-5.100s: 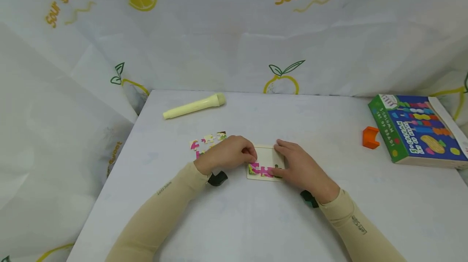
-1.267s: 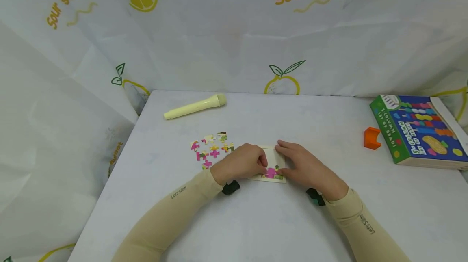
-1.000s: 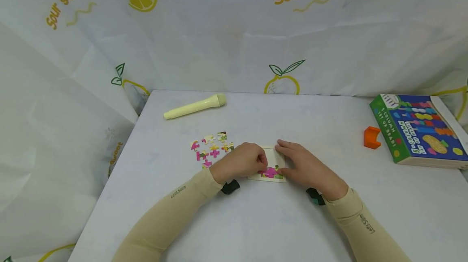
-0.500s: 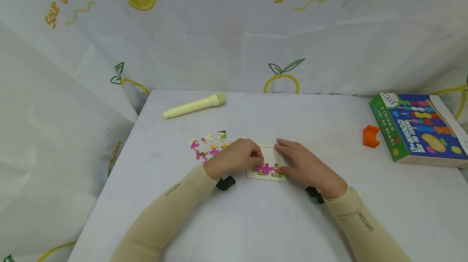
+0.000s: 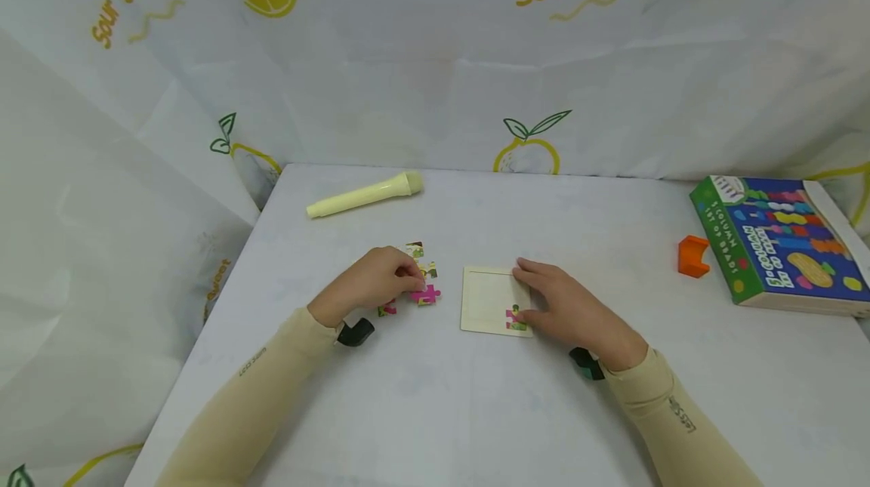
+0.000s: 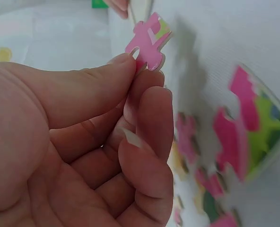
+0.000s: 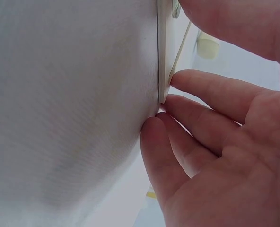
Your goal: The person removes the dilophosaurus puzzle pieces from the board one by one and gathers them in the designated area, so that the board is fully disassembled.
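Between its thumb and index finger, my left hand (image 5: 370, 277) pinches a mostly pink jigsaw piece (image 6: 147, 42), just above the loose pieces on the table. A corner piece in pink and green (image 6: 253, 120) lies below that hand in the left wrist view. Other loose jigsaw pieces (image 5: 428, 270) are partly hidden behind the hand. To the right lies a pale puzzle tray (image 5: 485, 287), with one piece (image 5: 514, 324) in its lower right corner. My right hand (image 5: 574, 313) rests at the tray's right side, thumb over that corner piece, extended fingertips touching the edge.
A pale yellow toy microphone (image 5: 365, 195) lies at the back left. On the right are an orange block with a notch (image 5: 692, 256) and a colourful bead-set box (image 5: 791, 241). A white printed cloth (image 5: 435, 79) hangs behind the table.
My left hand took the pink piece out from beside the corner piece and carried it left to the loose ones. The tray's lower left piece, seen earliest, is gone. The right hand stayed.
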Action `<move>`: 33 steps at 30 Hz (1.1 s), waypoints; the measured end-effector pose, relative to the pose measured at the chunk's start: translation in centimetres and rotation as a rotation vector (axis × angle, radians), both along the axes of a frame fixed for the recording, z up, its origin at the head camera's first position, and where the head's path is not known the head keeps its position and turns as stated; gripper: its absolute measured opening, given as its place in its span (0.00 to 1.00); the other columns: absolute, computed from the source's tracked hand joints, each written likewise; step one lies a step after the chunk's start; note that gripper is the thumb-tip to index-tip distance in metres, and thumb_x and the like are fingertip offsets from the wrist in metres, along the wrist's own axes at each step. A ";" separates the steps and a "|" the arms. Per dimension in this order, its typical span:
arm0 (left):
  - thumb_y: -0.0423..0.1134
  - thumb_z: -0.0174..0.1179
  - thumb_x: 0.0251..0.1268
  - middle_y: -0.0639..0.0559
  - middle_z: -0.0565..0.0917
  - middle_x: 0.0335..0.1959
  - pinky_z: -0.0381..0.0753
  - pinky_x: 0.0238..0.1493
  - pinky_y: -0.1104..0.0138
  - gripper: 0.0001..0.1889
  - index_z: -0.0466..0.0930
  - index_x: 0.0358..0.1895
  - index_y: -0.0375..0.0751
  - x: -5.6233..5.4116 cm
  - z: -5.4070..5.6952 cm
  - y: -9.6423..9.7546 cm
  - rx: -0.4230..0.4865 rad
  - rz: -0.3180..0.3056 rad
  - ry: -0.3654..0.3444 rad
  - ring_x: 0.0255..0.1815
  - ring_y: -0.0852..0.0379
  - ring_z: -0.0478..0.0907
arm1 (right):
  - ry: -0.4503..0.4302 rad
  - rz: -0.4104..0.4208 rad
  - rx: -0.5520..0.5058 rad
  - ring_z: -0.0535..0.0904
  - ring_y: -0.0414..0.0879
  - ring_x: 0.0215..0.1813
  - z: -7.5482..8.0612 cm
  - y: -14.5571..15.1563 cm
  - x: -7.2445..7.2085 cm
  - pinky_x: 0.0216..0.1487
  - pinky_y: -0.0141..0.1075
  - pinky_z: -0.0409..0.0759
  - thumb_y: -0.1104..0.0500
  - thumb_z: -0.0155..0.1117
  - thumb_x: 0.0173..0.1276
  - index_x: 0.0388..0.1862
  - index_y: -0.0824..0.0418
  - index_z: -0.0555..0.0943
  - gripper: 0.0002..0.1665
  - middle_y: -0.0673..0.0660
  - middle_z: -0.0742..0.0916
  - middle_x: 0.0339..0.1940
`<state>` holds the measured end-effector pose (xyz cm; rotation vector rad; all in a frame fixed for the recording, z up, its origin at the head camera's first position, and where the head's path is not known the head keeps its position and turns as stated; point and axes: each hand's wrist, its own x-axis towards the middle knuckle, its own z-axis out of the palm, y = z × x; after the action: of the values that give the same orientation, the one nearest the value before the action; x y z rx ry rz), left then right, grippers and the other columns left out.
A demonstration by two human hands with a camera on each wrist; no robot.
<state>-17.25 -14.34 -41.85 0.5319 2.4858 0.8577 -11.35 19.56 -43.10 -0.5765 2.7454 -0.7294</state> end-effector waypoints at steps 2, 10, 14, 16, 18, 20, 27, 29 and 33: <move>0.44 0.69 0.76 0.58 0.87 0.30 0.78 0.40 0.64 0.06 0.91 0.37 0.53 0.0 -0.3 -0.6 -0.001 0.007 -0.009 0.30 0.60 0.77 | -0.003 -0.003 0.000 0.66 0.70 0.84 0.0 0.1 0.0 0.81 0.64 0.67 0.58 0.78 0.70 0.80 0.71 0.71 0.44 0.69 0.71 0.84; 0.43 0.68 0.76 0.57 0.84 0.27 0.77 0.38 0.64 0.07 0.91 0.36 0.51 0.4 -0.8 -1.6 -0.003 0.035 -0.014 0.31 0.60 0.76 | -0.001 -0.006 -0.014 0.66 0.70 0.84 -0.2 0.3 0.2 0.80 0.64 0.68 0.59 0.77 0.71 0.80 0.70 0.71 0.43 0.69 0.71 0.84; 0.42 0.69 0.76 0.56 0.84 0.27 0.77 0.38 0.65 0.06 0.91 0.36 0.51 0.5 -0.9 -1.6 0.001 0.035 0.000 0.31 0.60 0.76 | 0.009 -0.002 -0.017 0.66 0.70 0.83 -0.4 0.4 0.2 0.80 0.64 0.68 0.60 0.77 0.71 0.79 0.71 0.72 0.42 0.69 0.71 0.84; 0.42 0.69 0.76 0.56 0.84 0.27 0.77 0.39 0.65 0.06 0.91 0.36 0.51 0.5 -0.9 -1.6 0.005 0.030 0.014 0.31 0.60 0.76 | 0.011 -0.001 -0.014 0.66 0.70 0.83 -0.4 0.4 0.2 0.80 0.64 0.68 0.59 0.77 0.71 0.79 0.71 0.72 0.42 0.69 0.71 0.84; 0.42 0.69 0.76 0.56 0.85 0.27 0.77 0.39 0.64 0.06 0.91 0.36 0.51 0.5 -0.7 -1.5 0.008 0.028 0.026 0.32 0.60 0.76 | 0.013 -0.001 -0.010 0.66 0.70 0.84 -0.3 0.4 0.2 0.80 0.64 0.68 0.59 0.77 0.71 0.79 0.70 0.72 0.42 0.69 0.71 0.84; 0.42 0.69 0.76 0.56 0.86 0.29 0.77 0.41 0.64 0.06 0.91 0.37 0.51 0.5 -0.5 -1.5 0.007 0.030 0.037 0.33 0.60 0.77 | 0.013 0.000 -0.006 0.66 0.70 0.84 -0.2 0.4 0.2 0.80 0.64 0.68 0.58 0.77 0.71 0.79 0.70 0.72 0.43 0.69 0.71 0.84; 0.41 0.69 0.75 0.57 0.90 0.34 0.81 0.43 0.64 0.04 0.92 0.40 0.49 0.1 0.0 -0.9 0.018 0.061 0.051 0.35 0.59 0.80 | -0.013 -0.004 -0.013 0.65 0.69 0.85 0.1 0.4 0.2 0.81 0.64 0.67 0.53 0.80 0.69 0.81 0.68 0.71 0.47 0.67 0.70 0.85; 0.41 0.69 0.75 0.58 0.90 0.35 0.81 0.43 0.64 0.04 0.92 0.41 0.50 0.0 0.1 -0.2 0.027 0.042 0.068 0.35 0.60 0.81 | -0.035 -0.014 -0.017 0.64 0.69 0.85 0.2 0.4 0.2 0.81 0.64 0.66 0.51 0.81 0.68 0.81 0.68 0.71 0.49 0.67 0.70 0.86; 0.41 0.70 0.74 0.59 0.89 0.33 0.81 0.42 0.65 0.03 0.92 0.40 0.51 0.0 0.1 1.9 0.048 -0.004 0.080 0.32 0.62 0.80 | -0.077 -0.026 -0.020 0.62 0.68 0.86 0.2 0.3 0.1 0.83 0.64 0.65 0.50 0.84 0.64 0.82 0.67 0.69 0.53 0.65 0.68 0.87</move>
<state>-17.29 -12.44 -41.78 0.5982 2.5411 0.9135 -11.24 19.86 -42.91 -0.5061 2.6822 -0.7696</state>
